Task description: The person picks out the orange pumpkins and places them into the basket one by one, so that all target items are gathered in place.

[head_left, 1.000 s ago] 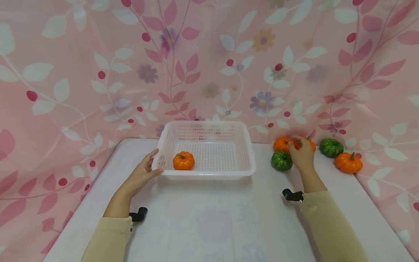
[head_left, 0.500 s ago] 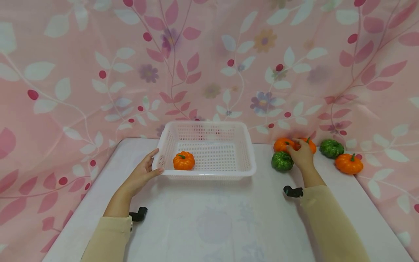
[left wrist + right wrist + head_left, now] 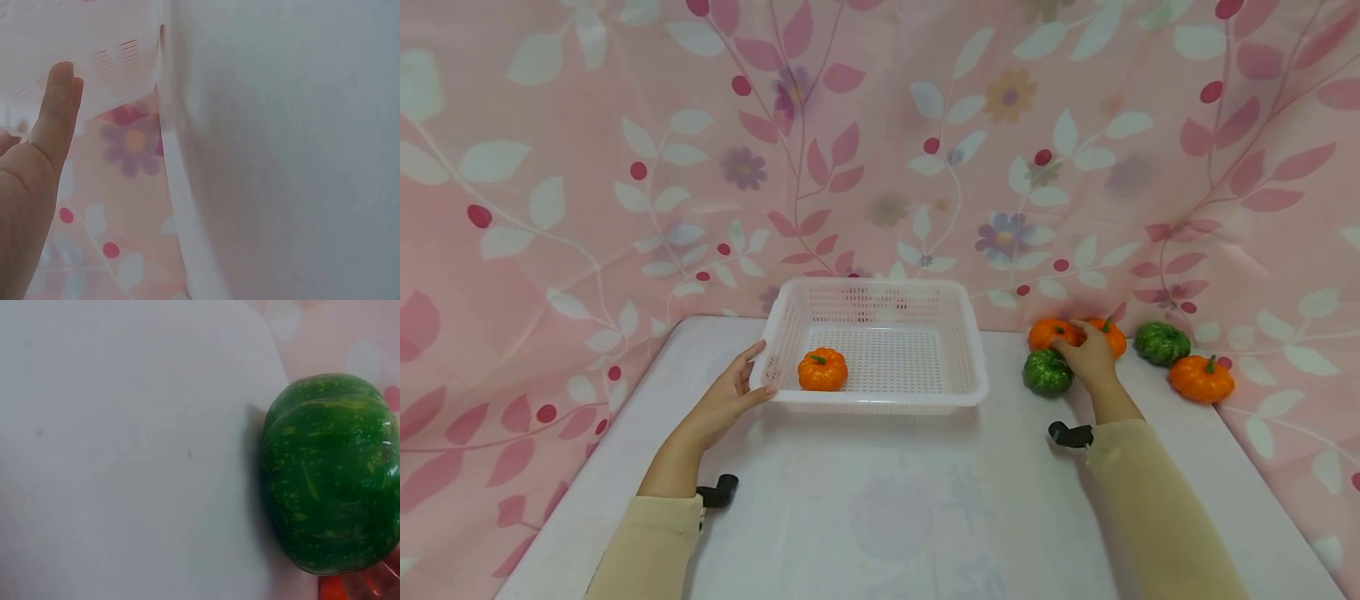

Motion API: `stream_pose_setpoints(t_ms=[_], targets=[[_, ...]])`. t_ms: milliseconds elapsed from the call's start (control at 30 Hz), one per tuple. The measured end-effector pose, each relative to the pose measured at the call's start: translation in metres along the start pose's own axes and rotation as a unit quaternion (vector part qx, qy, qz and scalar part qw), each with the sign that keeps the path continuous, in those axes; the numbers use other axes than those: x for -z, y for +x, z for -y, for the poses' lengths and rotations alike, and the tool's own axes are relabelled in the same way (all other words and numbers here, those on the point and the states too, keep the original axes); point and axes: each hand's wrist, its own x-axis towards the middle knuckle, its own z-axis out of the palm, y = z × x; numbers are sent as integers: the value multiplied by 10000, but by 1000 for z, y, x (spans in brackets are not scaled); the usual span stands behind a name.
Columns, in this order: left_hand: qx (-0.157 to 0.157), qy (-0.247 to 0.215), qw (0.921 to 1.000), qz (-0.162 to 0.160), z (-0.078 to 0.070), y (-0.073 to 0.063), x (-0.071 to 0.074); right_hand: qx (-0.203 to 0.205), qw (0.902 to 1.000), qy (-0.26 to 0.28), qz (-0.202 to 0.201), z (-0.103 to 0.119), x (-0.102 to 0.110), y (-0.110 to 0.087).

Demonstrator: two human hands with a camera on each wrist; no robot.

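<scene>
A white perforated plastic basket [image 3: 868,398] stands at the back of the table with one small orange pumpkin [image 3: 822,370] in its front left corner. My left hand [image 3: 722,404] rests against the basket's left end, thumb at the front corner and straight fingers along the side; a straight finger [image 3: 56,119] lies by the wall in the left wrist view. At the right, my right hand [image 3: 1092,357] has thumb and fingers around another orange pumpkin [image 3: 1049,333], partly covering it. A green pumpkin [image 3: 1048,372] sits just in front, filling the right side of the right wrist view.
Behind the right hand, an orange pumpkin [image 3: 1112,337] is partly hidden. Further right are a green pumpkin [image 3: 1162,344] and an orange pumpkin [image 3: 1202,379] near the table's edge. A pink floral cloth [image 3: 880,167] hangs behind the white table [image 3: 887,492].
My right hand has shifted slightly left and toward me, its thumb now lower between the orange and green pumpkins. The left hand and basket have stayed in place.
</scene>
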Motion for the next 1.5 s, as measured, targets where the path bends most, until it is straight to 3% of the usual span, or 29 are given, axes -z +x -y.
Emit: stream_pose_setpoints(t_ms=[467, 800, 1100, 1500], targets=[[-8, -11, 10000, -7, -1, -1, 0, -179, 9992, -113, 347, 1, 3, 4], [15, -49, 10000, -20, 0, 0, -1, -410, 9979, 223, 445, 3, -2, 4], [26, -58, 10000, -37, 1, 0, -1, -593, 9948, 721, 416, 0, -4, 6], [15, -69, 10000, -45, 1, 0, -1, -544, 9951, 782, 247, 8, 1, 0]])
